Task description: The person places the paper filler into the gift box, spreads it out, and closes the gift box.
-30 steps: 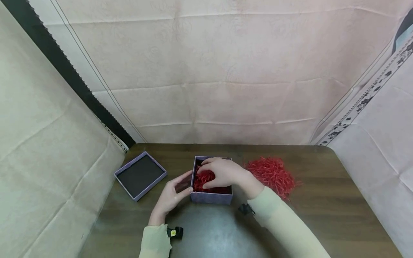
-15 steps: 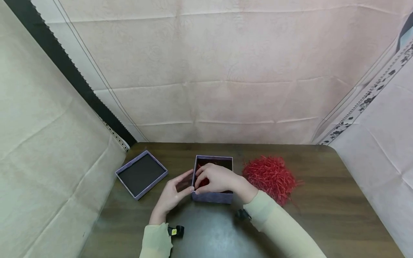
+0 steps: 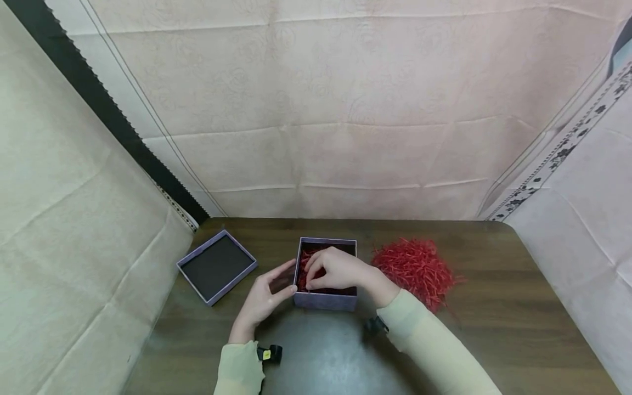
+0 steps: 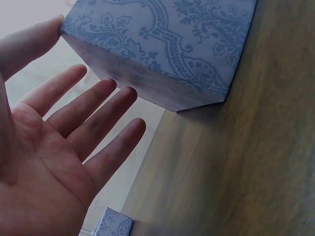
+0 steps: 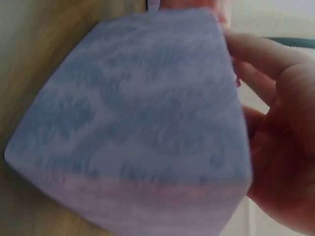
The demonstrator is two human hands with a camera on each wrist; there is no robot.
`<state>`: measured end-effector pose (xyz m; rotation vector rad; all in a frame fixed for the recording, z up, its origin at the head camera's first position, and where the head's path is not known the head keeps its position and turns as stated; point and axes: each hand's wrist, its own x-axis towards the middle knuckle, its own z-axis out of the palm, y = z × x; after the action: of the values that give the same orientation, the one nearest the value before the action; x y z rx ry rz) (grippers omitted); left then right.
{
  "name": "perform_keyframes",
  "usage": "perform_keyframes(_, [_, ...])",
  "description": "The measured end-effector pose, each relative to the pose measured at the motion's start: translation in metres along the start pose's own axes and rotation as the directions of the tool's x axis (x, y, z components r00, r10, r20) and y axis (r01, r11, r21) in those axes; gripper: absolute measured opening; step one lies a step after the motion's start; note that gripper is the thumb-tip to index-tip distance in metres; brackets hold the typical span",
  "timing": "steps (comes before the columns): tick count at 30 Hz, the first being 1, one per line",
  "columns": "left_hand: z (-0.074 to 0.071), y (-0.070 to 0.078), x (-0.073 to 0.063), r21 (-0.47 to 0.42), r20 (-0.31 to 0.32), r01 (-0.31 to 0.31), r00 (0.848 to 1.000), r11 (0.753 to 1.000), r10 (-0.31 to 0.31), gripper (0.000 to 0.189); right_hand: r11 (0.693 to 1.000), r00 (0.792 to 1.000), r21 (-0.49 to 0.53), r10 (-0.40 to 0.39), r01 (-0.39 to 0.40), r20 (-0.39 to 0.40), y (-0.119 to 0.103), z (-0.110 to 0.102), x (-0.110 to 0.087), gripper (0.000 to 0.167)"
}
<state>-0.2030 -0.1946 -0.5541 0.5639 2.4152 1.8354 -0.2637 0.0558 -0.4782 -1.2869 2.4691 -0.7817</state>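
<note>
While left grip [image 3: 259, 300] is spread and right grip [image 3: 339, 270] unclear, the box [image 3: 325, 302] opens upward, long axis uncertain.

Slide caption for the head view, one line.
Left hand touching an open box, right hand over its opening, lid at left, red shreds at right.

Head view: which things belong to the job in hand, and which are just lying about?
In the job:
purple patterned box, left hand touching its side
red shredded paper inside, right hand over it
probably the red paper pile and upturned lid, neither in hand

Seemingly just surroundings:
cloth hangings around the wooden table
black wrist cameras, worn rather than lying about
</note>
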Motion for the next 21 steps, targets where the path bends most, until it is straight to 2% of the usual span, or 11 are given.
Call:
perform_keyframes(3, [0.0, 0.0, 0.0, 0.001, -0.003, -0.009, 1.0, 1.0, 0.009, 0.06, 0.989, 0.997, -0.125, 0.074, -0.074, -0.001, 0.008, 0.0, 0.0, 0.012])
perform_keyframes(6, [0.001, 0.001, 0.0, 0.009, -0.006, -0.008, 1.0, 1.0, 0.008, 0.06, 0.954, 0.987, -0.265, 0.158, -0.143, 0.033, 0.014, 0.004, 0.0, 0.019])
perform_keyframes(8, [0.001, 0.001, 0.0, 0.014, -0.01, -0.01, 1.0, 1.0, 0.01, 0.061, 0.93, 0.98, -0.329, 0.19, -0.162, 0.054, 0.017, 0.007, 0.001, 0.024])
perform_keyframes(11, [0.001, 0.002, 0.0, 0.011, -0.011, -0.012, 1.0, 1.0, 0.012, 0.061, 0.905, 0.979, -0.394, 0.198, -0.16, 0.056, 0.019, 0.011, 0.004, 0.028])
perform_keyframes(14, [0.001, 0.002, -0.001, 0.003, -0.009, -0.013, 1.0, 1.0, 0.013, 0.061, 0.896, 0.978, -0.414, 0.202, -0.162, 0.055, 0.019, 0.012, 0.005, 0.026])
perform_keyframes(16, [0.001, 0.002, -0.001, 0.0, -0.006, -0.011, 1.0, 1.0, 0.011, 0.061, 0.901, 0.974, -0.395, 0.219, -0.178, 0.06, 0.017, 0.01, 0.003, 0.021])
perform_keyframes(18, [0.001, 0.002, -0.001, -0.001, -0.004, -0.01, 1.0, 1.0, 0.01, 0.06, 0.916, 0.97, -0.347, 0.235, -0.199, 0.066, 0.014, 0.004, 0.0, 0.017])
perform_keyframes(21, [0.001, 0.002, -0.001, -0.005, -0.004, -0.006, 1.0, 1.0, 0.006, 0.06, 0.942, 0.972, -0.266, 0.227, -0.203, 0.06, 0.011, -0.007, -0.006, 0.024])
